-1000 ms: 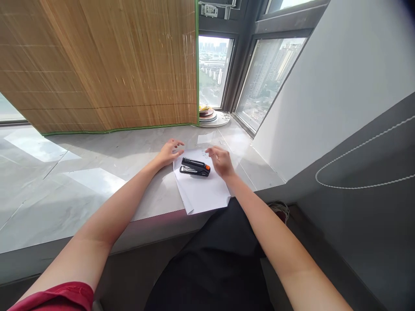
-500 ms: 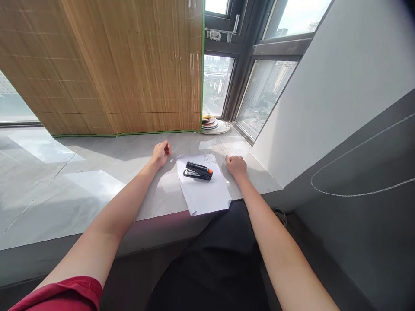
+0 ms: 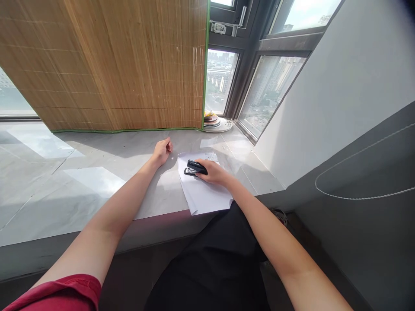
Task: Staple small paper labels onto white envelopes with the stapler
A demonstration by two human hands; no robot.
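Note:
A black stapler (image 3: 196,167) is over the white paper sheets (image 3: 207,196), its jaw end pointing left. My right hand (image 3: 210,171) is closed around the stapler's rear end, covering the orange part there. The paper lies on the grey tiled sill (image 3: 145,194), with one corner curled at the front edge and a printed patch near its far edge, partly behind my hand. To the left of the paper, my left hand (image 3: 163,151) rests on the sill with its fingers curled in; nothing shows in them.
A bamboo blind (image 3: 129,65) with green edging hangs behind the sill. Several stacked plates (image 3: 218,124) stand in the window corner. The white wall (image 3: 324,108) bounds the right side, where a bead chain (image 3: 356,198) hangs. The sill's front edge is close to my body.
My right hand has moved left from beside the paper and taken hold of the stapler's rear end. My left hand stays in place on the sill.

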